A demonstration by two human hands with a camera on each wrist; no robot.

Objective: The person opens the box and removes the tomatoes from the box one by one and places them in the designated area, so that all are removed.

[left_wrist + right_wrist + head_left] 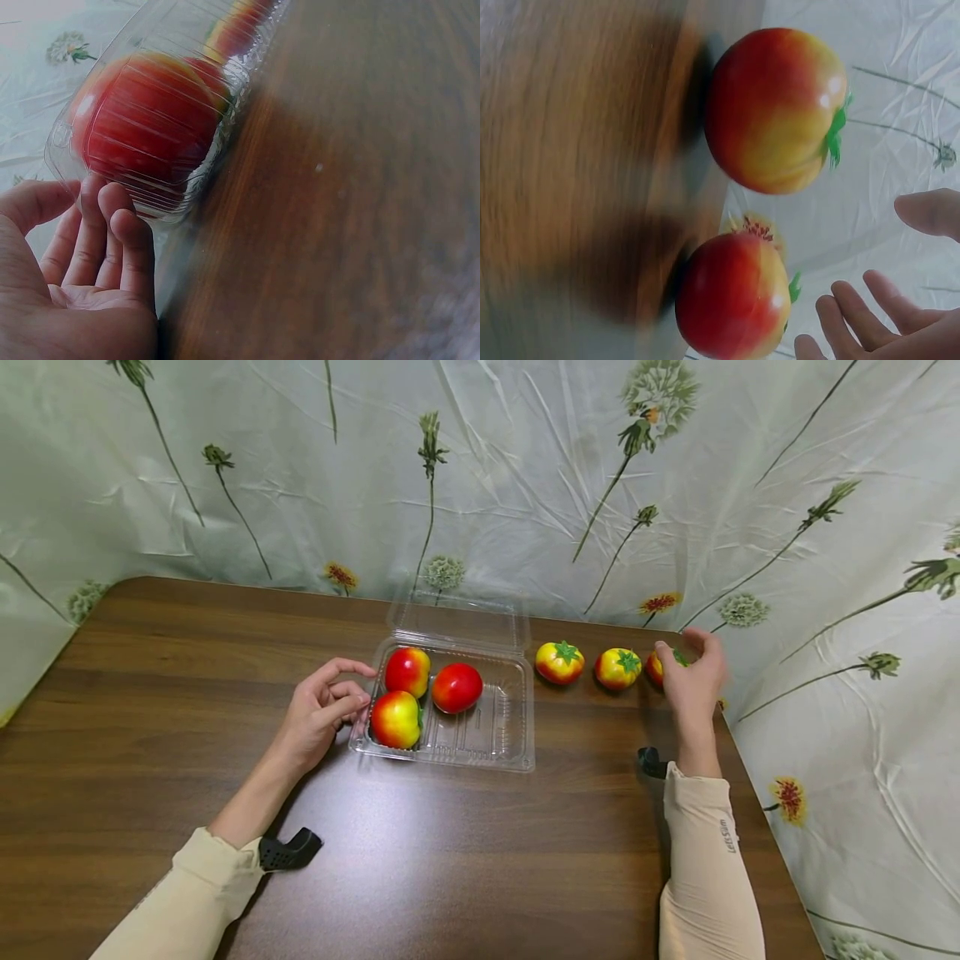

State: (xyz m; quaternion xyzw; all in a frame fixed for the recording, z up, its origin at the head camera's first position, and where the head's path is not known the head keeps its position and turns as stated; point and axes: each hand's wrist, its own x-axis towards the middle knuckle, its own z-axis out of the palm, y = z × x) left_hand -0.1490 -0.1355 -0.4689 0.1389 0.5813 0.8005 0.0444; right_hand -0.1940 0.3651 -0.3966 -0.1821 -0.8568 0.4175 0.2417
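Note:
An open clear plastic container (491, 727) holds three red-and-yellow tomatoes, two along its left side and a redder tomato (457, 687) beside them. My left hand (318, 714) is at the container's left edge, thumb and fingertips pinching its rim in the left wrist view. To the right, a row of tomatoes with green calyxes stands on the table: one tomato (559, 662) by the container, a second tomato (618, 669), and a third tomato (654, 670) partly hidden by my right hand (692, 681). In the right wrist view, the right fingers are spread apart from the tomatoes.
The container's clear lid (461, 620) is folded back toward the flowered cloth (510, 485) behind the wooden table (480, 868). The table's right edge runs close by my right forearm. Black wrist devices (291, 850) sit on both wrists.

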